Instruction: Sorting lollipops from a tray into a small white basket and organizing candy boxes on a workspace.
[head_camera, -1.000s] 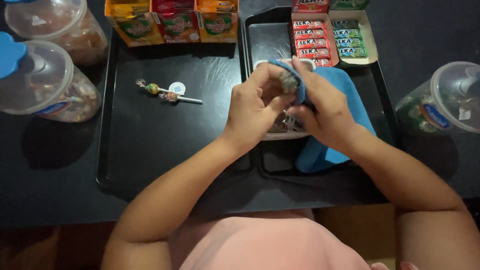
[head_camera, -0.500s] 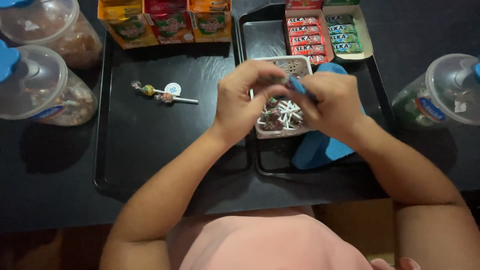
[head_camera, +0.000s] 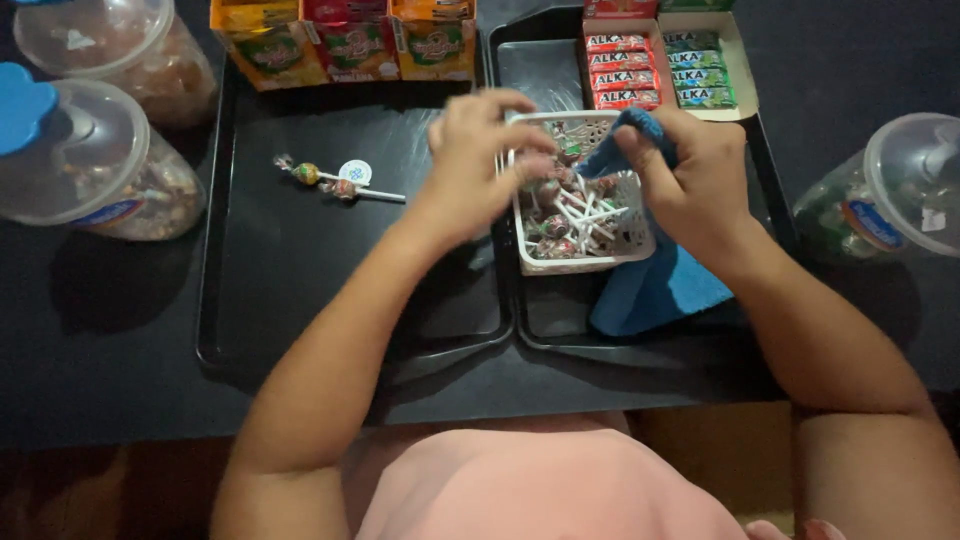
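Note:
A small white basket (head_camera: 630, 240) of lollipops with white sticks stands on the right black tray (head_camera: 540, 320). My left hand (head_camera: 478, 160) rests over the basket's left rim, fingers curled around its edge. My right hand (head_camera: 690, 175) grips a blue cloth (head_camera: 660, 290) at the basket's upper right corner; the cloth hangs down over the tray to the basket's right. Two loose lollipops (head_camera: 330, 182) lie on the left black tray (head_camera: 280, 290), apart from both hands.
Three juice cartons (head_camera: 350, 40) line the back of the left tray. A box of red and green candy packs (head_camera: 660, 65) sits at the back right. Clear plastic jars stand at the left (head_camera: 90, 160) and right (head_camera: 890, 190) on the dark table.
Both hands have parted from a joined grip over the cloth. The basket of lollipops has come into full view, with the left hand on its rim and the right hand holding the cloth.

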